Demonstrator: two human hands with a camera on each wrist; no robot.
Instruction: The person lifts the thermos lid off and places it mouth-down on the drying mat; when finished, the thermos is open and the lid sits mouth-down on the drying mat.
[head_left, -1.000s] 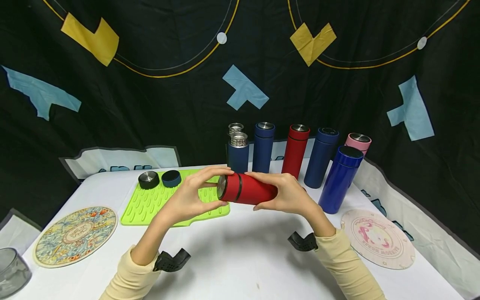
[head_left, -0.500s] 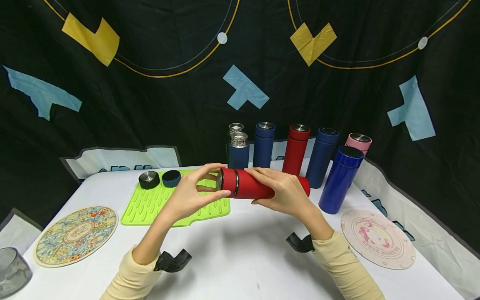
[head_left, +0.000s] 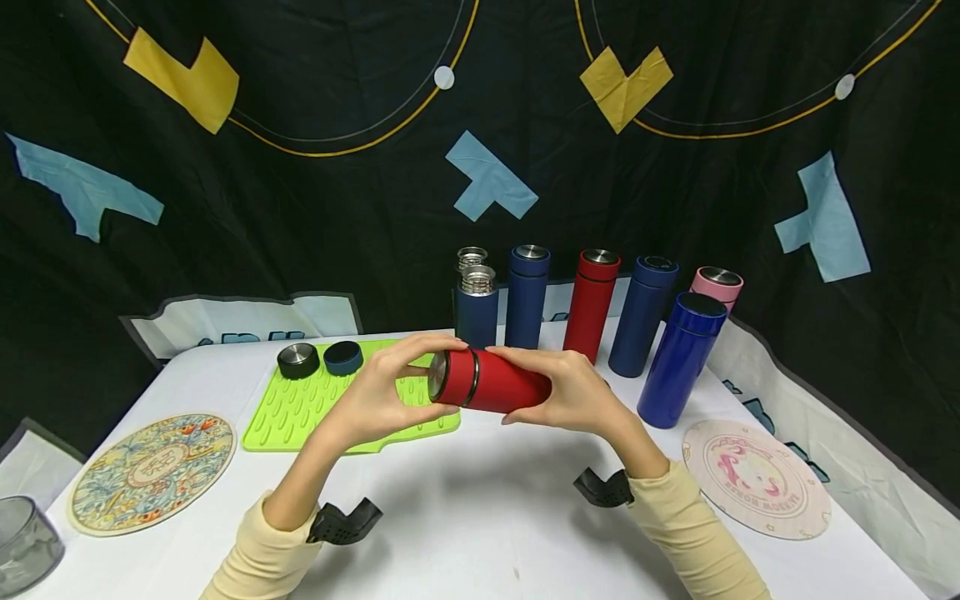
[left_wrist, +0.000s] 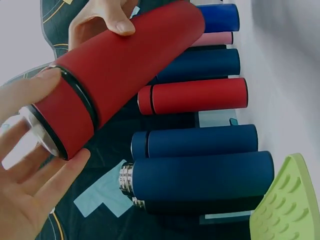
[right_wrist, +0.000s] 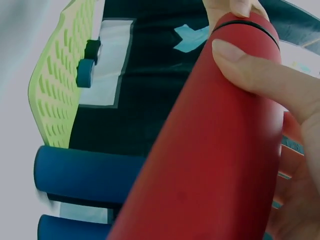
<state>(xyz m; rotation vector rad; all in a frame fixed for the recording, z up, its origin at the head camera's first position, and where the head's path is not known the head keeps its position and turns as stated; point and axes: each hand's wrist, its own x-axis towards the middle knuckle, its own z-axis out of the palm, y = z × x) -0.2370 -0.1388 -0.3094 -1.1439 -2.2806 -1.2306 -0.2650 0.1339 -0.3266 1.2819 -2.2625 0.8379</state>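
The head view looks forward and down from above the near side of the bench, far enough back to reach the dark cloth beyond. The left wrist view, turned sideways, faces far and right from close beside the held red bottle's cap end. The right wrist view, turned the opposite way, looks closely along that bottle toward far left. Both wrist views share it and the green mat.

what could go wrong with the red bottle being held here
With the red bottle tipped nearly sideways between left hand and right hand, any liquid inside might spill if the lid loosens. It could also slip onto the white table below. An uncapped blue bottle behind might topple if bumped.
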